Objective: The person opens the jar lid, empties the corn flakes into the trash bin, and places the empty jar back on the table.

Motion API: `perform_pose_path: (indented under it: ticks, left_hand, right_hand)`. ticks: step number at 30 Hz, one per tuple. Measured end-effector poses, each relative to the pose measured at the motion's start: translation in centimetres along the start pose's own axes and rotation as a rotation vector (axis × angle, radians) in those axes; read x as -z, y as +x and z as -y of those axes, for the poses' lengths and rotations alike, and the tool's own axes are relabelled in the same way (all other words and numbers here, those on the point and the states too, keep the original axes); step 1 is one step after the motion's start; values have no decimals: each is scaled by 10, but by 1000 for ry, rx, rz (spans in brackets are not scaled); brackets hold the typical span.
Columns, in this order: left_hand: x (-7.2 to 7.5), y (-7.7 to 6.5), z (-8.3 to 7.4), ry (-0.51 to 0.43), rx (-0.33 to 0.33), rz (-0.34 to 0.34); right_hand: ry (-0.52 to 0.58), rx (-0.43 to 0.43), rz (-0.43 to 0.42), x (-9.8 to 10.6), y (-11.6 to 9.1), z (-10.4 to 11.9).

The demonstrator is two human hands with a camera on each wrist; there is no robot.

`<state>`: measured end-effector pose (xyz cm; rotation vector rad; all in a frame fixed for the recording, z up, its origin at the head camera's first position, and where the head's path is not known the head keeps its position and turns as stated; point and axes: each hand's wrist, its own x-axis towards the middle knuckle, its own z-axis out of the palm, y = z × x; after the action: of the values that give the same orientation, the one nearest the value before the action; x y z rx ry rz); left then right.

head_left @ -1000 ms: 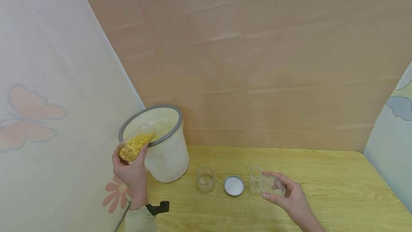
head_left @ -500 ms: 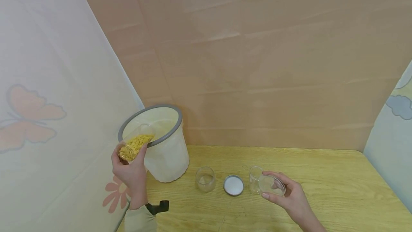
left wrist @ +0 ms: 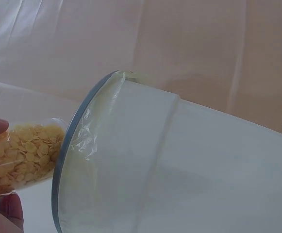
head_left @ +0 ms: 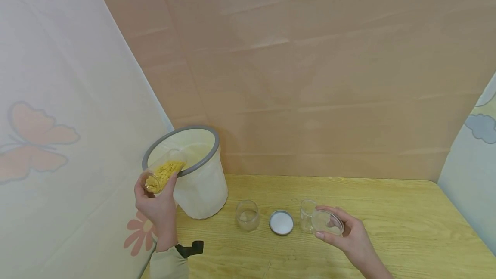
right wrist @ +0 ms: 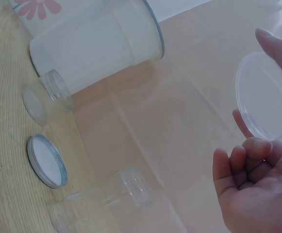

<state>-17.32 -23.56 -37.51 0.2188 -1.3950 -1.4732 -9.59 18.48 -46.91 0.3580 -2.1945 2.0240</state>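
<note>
My left hand (head_left: 155, 210) grips a clear jar (head_left: 159, 168), lying tilted with its mouth over the near rim of a white bin (head_left: 203, 193). Yellow flakes (left wrist: 31, 153), like cereal, fill much of the jar; whether any drop out is hidden by the rim. With thumb and fingers, my right hand (head_left: 348, 236) pinches a thin clear round lid (head_left: 327, 223) by its edges, above the table. Just left of that lid stands a tall clear jar (right wrist: 99, 201), partly behind it in the head view.
A short clear jar (head_left: 248, 216) stands right of the bin. Beside it lies a silver-rimmed lid with a white face (head_left: 281, 223). The wooden table (head_left: 407, 223) meets a brown backdrop behind and a patterned sheet on the left. A plastic liner (left wrist: 90, 131) lines the bin.
The flakes have slid slightly toward the jar's mouth, leaving more bare base visible. Both hands stay almost still.
</note>
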Motion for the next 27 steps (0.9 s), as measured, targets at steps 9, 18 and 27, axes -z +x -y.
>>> perform_pose_path:
  ticks: [9, 18, 27]
  left_hand:
    - [1, 4, 11, 21, 40, -2]
    - [-4, -3, -11, 44, 14, 16]
    - [-7, -9, -24, 43, 4, 14]
  right_hand:
    - [-4, 1, 0, 0, -1, 0]
    - [37, 8, 16, 1, -1, -1]
    - [55, 23, 25, 1, -1, -2]
